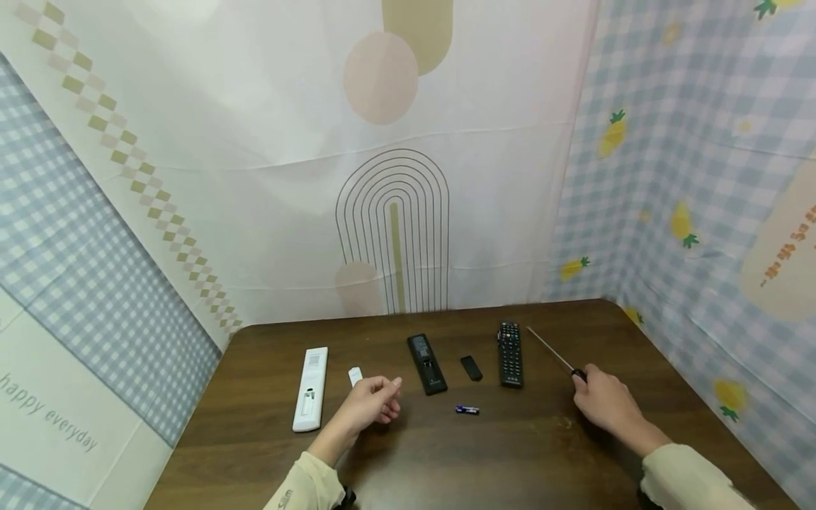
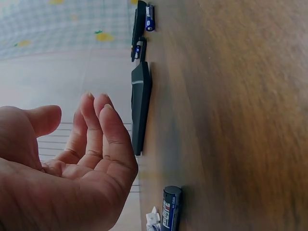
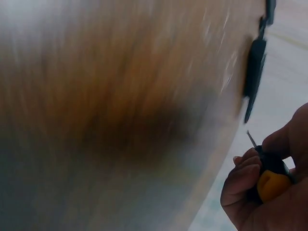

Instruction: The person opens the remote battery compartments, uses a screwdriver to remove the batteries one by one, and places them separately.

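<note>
My left hand (image 1: 372, 404) hovers over the table with fingers loosely bent and nothing in them. Just beyond it lies a small white battery cover (image 1: 355, 374), partly hidden by the hand. A battery (image 2: 172, 208) shows beside a white piece (image 2: 153, 220) in the left wrist view. To the left lies a white remote control (image 1: 310, 391), its back up and battery compartment uncovered. Right of this hand, a black remote control (image 1: 427, 364) also lies back up. My right hand (image 1: 607, 402) grips a screwdriver (image 1: 552, 351) by its black-and-yellow handle (image 3: 273, 186), shaft pointing away to the left.
A small black battery cover (image 1: 471, 367) lies between the black remote and a second black remote (image 1: 510, 355) with buttons up. Nearer the front is a blue battery (image 1: 467, 409). Patterned cloth (image 1: 287, 234) hangs behind the brown wooden table (image 1: 497, 460).
</note>
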Demonstrator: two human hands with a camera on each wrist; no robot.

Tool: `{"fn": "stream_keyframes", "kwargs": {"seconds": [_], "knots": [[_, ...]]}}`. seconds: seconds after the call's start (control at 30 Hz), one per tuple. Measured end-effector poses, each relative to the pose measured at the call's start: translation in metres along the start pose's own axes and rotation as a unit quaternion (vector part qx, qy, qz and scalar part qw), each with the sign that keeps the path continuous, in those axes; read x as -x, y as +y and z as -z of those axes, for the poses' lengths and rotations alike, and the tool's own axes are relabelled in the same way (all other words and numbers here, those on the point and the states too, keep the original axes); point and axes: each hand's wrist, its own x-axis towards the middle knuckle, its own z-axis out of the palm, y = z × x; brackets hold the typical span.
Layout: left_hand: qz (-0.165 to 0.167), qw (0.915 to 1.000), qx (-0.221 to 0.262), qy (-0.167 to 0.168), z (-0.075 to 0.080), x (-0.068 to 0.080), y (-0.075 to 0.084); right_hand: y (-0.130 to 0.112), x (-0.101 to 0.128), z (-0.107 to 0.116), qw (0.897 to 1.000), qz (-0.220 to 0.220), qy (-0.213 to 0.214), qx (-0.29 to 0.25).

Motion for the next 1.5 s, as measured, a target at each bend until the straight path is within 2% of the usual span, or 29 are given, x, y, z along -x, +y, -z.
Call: {"fn": "stream_keyframes", "kwargs": {"seconds": [0.2,0.4,0.7,0.93,1.17,1.33,1.5], "knots": [[0.001,1.0000,0.002,-0.004,0.000,0.001,0.000,0.024,-0.022,0.001,0.999,-0.014,-0.014,0.050],[0.002,0.9999,0.009,-0.008,0.000,0.000,0.001,0.034,-0.044,0.007,0.993,-0.017,-0.007,0.120],[-0.019,0.9985,0.047,0.019,-0.002,0.002,0.004,0.042,-0.064,0.017,0.982,-0.026,-0.043,0.180],[-0.019,0.9963,0.060,0.059,-0.001,0.002,0.006,0.042,-0.072,0.028,0.980,-0.046,-0.068,0.182],[-0.025,0.9909,0.077,0.107,0.004,0.001,0.005,0.049,-0.072,0.026,0.982,-0.059,-0.083,0.156],[-0.023,0.9899,0.088,0.109,0.005,0.002,0.007,0.053,-0.069,0.029,0.983,-0.071,-0.089,0.141],[-0.022,0.9897,0.086,0.112,0.005,0.003,0.007,0.044,-0.062,0.031,0.981,-0.079,-0.069,0.166]]}}
